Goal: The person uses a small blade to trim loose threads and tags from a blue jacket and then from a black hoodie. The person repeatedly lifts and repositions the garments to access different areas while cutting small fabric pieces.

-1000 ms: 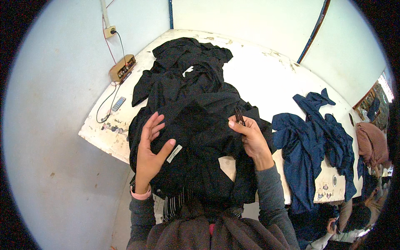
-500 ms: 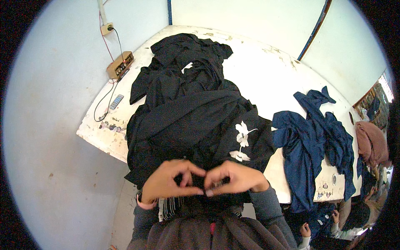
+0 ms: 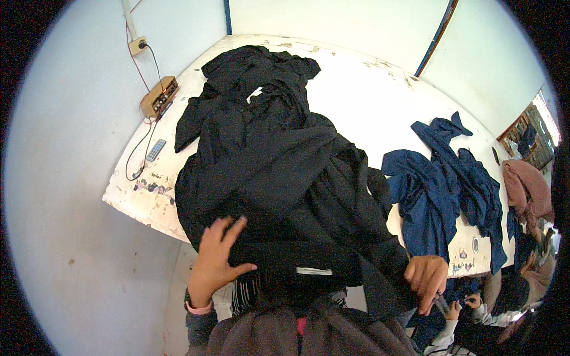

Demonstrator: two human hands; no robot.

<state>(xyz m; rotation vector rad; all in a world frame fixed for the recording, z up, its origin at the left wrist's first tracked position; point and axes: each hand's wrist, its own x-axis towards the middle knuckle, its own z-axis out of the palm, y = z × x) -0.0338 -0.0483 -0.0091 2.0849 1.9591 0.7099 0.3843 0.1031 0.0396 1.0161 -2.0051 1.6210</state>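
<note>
Black cloth (image 3: 267, 184), a garment in a rumpled heap, covers the near and middle table and hangs over the near edge. A narrow white strip (image 3: 314, 271) shows on its near part. My left hand (image 3: 218, 261) lies open on the cloth's near left side, fingers spread. At the cloth's right edge, my right hand (image 3: 426, 282) is closed with the knuckles up. A small narrow grey tool (image 3: 440, 304) sticks out below its fingers; its exact kind is hard to make out.
Dark blue garments (image 3: 427, 202) lie on the white table (image 3: 350, 89) at the right. Far left are a brown box-shaped device (image 3: 159, 97) with cables and a remote control (image 3: 156, 150). Another person's hand (image 3: 454, 310) is close below my right hand. Brown cloth (image 3: 527, 188) sits at the far right.
My hands, together at the front middle before, are now apart: the left flat on the cloth, the right far to the right. The cloth has shifted, hiding the white flower pattern and showing the white strip.
</note>
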